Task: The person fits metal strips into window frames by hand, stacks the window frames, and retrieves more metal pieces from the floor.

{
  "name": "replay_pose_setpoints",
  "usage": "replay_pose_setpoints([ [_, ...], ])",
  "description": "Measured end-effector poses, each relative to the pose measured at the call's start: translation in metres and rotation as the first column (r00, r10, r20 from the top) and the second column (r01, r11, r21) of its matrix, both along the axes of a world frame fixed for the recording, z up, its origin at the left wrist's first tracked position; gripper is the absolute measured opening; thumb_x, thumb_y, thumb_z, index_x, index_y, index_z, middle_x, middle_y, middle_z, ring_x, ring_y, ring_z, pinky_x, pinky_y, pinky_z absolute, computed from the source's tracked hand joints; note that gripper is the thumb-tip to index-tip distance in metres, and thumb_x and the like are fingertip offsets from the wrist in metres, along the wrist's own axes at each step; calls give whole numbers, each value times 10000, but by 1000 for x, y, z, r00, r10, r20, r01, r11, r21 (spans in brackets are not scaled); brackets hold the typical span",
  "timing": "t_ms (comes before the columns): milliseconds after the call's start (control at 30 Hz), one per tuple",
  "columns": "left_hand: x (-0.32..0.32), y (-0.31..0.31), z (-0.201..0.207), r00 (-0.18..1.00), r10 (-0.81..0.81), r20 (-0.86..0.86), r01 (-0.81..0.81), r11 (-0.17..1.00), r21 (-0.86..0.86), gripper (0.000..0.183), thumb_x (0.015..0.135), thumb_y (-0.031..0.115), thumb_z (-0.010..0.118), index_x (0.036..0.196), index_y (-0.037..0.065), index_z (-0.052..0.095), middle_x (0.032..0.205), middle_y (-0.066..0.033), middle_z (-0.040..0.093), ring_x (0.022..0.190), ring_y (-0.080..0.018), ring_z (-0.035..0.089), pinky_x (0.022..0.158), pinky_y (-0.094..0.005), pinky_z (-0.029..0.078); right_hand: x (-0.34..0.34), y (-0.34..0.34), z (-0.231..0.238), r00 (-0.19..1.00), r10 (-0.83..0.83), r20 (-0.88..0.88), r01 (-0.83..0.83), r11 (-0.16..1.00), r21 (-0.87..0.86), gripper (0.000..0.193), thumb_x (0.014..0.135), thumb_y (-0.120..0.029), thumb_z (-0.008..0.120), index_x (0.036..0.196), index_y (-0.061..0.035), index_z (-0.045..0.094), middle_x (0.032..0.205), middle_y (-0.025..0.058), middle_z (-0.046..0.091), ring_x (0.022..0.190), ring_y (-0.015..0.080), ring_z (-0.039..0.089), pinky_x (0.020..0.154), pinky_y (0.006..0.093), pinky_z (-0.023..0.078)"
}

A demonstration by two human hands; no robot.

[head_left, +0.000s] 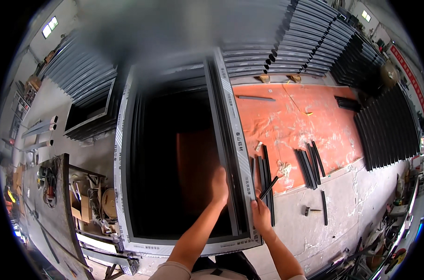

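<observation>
In front of me stands a stack of black rectangular window or door frames [120, 186], its top face covered with printed pale protective film. My left hand [219, 186] reaches into the opening and lies against the inner side of the right-hand profile [219, 121]. It is slightly blurred and its fingers are hidden. Closed at the outer edge of that same side is my right hand [262, 214]. A short black strip [269, 186] sticks out of its fist, slanting up and to the right.
Right of the stack, black strips [307, 168] and a hammer [310, 211] lie on the floor, partly over an orange sheet [310, 116]. Long profiles [277, 51] are piled at the back. A workbench [44, 200] with tools and a cardboard box [83, 207] are at left.
</observation>
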State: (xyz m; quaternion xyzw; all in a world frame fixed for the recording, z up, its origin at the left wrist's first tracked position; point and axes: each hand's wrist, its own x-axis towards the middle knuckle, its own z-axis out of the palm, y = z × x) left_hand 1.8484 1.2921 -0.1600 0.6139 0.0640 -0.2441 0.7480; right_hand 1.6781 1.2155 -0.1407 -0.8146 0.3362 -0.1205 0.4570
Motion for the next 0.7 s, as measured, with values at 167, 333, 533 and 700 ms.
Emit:
replay_pose_setpoints([
  [167,4,-2,0,996,-17,86,16,1000,13,469,1021,466,465,1143,20,544,932,-69,599,811,-151,586,722,-289,494,4,3,4,999,-13,43,14,1000,-12,321,999,-280,461,945,9,588,858,300,612,859,513,579,732,524,460],
  [333,6,-5,23,997,-69,-43,64,991,-114,435,1018,481,454,1015,56,546,744,-31,527,584,-115,545,490,-277,486,2,-1,9,1000,-15,7,15,1000,9,364,1012,-322,440,995,5,601,842,308,604,847,518,577,720,535,455],
  [533,12,3,-20,986,-62,153,60,998,12,460,1040,458,417,1036,30,586,786,-38,570,625,-117,562,525,-264,477,13,8,25,994,16,-105,-11,999,48,380,1023,-321,439,986,27,587,837,297,605,807,477,595,714,469,468],
  [700,41,39,32,942,-150,-301,98,979,-181,517,1002,541,449,1211,78,544,714,-12,486,562,-110,501,473,-260,420,10,6,17,981,-24,-193,21,1000,-21,404,1023,-343,431,1067,15,613,908,317,626,899,514,593,750,491,489],
])
